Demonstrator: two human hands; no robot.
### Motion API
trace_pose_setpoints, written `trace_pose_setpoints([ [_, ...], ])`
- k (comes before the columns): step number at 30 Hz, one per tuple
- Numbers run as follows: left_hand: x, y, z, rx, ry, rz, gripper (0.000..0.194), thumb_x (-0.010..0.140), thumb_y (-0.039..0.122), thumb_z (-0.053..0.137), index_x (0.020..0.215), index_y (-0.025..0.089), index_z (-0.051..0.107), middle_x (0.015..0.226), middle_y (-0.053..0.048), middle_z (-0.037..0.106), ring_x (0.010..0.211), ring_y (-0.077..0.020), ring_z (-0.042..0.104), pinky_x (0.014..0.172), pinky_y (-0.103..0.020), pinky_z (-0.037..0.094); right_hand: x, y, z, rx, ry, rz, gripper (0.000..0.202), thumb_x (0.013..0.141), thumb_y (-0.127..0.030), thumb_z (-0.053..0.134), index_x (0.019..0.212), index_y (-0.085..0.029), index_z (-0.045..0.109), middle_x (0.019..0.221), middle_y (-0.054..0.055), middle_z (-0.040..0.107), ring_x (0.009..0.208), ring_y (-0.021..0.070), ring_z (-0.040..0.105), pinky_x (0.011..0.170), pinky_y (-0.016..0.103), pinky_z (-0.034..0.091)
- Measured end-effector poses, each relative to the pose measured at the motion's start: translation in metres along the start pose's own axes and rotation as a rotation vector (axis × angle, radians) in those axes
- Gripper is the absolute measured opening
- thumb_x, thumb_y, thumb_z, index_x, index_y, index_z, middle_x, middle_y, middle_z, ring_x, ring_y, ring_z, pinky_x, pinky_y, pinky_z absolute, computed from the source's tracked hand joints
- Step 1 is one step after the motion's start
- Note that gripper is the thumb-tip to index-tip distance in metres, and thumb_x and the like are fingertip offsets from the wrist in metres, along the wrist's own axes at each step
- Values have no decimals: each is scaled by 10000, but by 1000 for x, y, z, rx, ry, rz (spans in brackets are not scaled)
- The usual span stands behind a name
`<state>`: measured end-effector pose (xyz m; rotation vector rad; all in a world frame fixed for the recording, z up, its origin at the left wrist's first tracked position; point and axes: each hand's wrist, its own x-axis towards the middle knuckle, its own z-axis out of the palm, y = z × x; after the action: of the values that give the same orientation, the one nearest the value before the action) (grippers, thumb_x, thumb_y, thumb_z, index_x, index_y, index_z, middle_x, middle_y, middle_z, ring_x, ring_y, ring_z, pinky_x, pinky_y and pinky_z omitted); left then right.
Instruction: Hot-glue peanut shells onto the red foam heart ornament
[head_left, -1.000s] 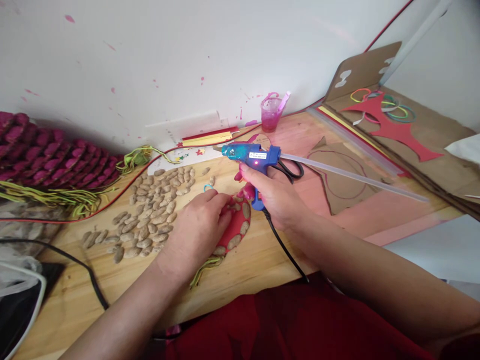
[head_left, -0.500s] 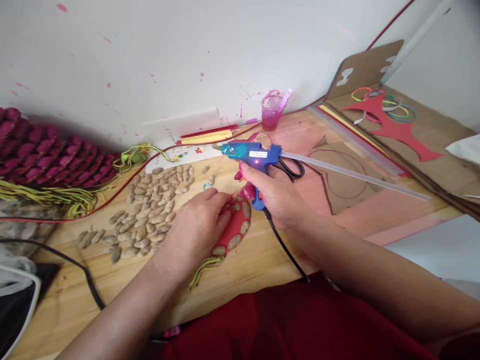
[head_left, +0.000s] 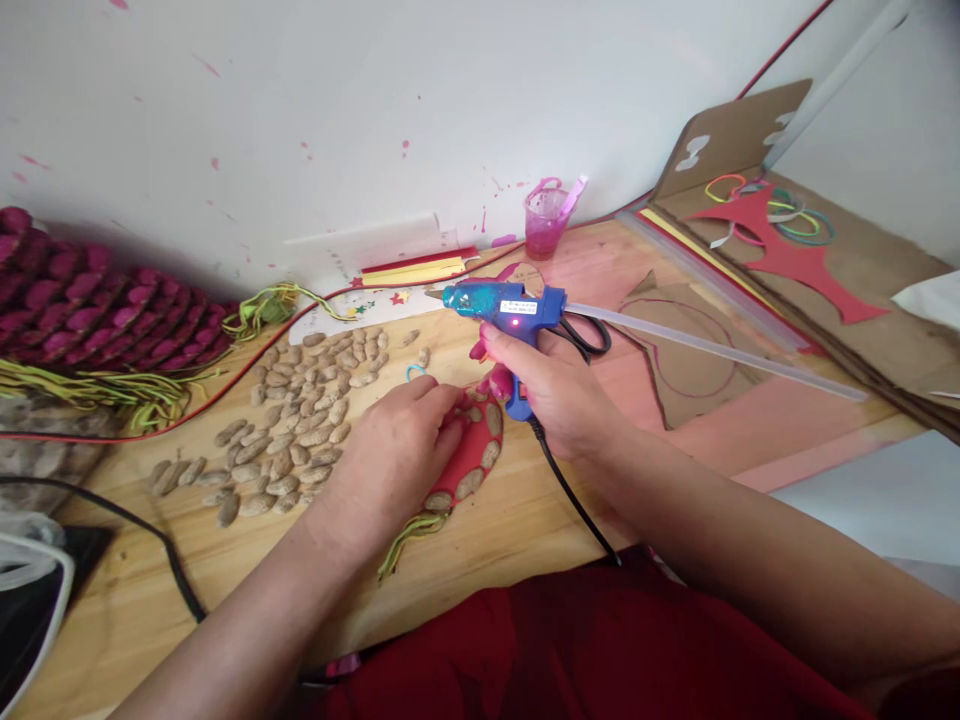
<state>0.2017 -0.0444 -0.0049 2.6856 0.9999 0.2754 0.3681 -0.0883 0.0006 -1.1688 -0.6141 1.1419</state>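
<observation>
My right hand [head_left: 566,390] is wrapped round the handle of a blue glue gun [head_left: 499,305], whose nozzle points left and whose small light glows. A long clear glue stick [head_left: 712,350] sticks out of its back. My left hand [head_left: 401,440] is closed at the far edge of a red piece [head_left: 466,450] with peanuts set along its rim. Its fingertips are curled down there, and what lies under them is hidden. Green and yellow yarn strands [head_left: 409,545] hang from the near end of the red piece. Loose peanuts [head_left: 300,430] are spread to the left.
Behind stands a cup of pink paint [head_left: 544,225]. A magenta layered piece [head_left: 97,300] with yarn sits at the left, a red cord [head_left: 247,375] crossing beside it. Cut cardboard [head_left: 697,370] and red scraps [head_left: 787,250] lie at the right. The gun's black cable [head_left: 570,490] runs toward me.
Almost nothing has changed. Both hands keep their places, the glue gun still in my right hand, with only a slight shift of the view.
</observation>
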Motion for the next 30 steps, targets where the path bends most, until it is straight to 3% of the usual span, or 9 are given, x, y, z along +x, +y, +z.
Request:
trace_pose_setpoints([
  [13,-1,-1,2,-21,54,35,183,942,181,571,1036,182,729,904,-37,686,821,-196,659,729,-312,484,0,-1,1,-26,18,0,259,818,-422,767,889,-194,668,767,-20,675,514,68,504,454,220,377],
  [21,-2,-10,-15,-216,99,-20,233,887,187,586,1050,231,747,910,-19,657,771,-157,633,712,-289,499,2,1,-1,-41,21,24,252,808,-431,772,895,-215,676,753,-21,660,533,82,496,473,234,373],
  [26,-2,-9,-6,-202,176,-22,214,905,182,562,941,224,768,873,-28,634,792,-166,623,747,-297,513,3,1,-1,-46,30,32,252,811,-434,776,884,-213,680,744,-19,650,540,86,492,472,237,369],
  [30,-2,-5,2,-218,164,-18,215,928,193,568,941,224,780,857,-27,631,782,-161,623,732,-289,506,3,1,-2,-57,29,12,260,810,-433,780,895,-210,676,741,-21,652,552,90,519,489,237,390],
])
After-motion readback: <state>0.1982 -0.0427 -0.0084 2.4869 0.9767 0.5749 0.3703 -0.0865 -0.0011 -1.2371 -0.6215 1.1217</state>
